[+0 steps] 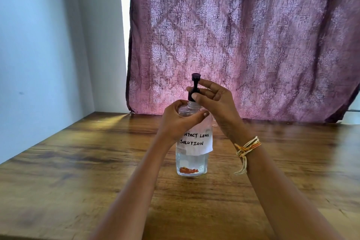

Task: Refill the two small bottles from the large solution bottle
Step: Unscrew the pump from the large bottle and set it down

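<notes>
Solution bottle [191, 142]: left hand [175, 121] clasps shoulder, right hand [212, 99] pinches pump [193, 87].

The bench [78, 161] is brown wood with dark streaks. One thing stands on it: a big clear bottle [191, 161], upright, right below the grip of both hands. It has a white paper label and a little clear water at the bottom.

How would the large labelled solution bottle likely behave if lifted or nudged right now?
The solution bottle is tall and narrow-based, so a nudge near its pump top may tip it. Nearly full of clear liquid, it is probably heavy. Its smooth clear wall may be slippery; the left hand steadies it.
</notes>
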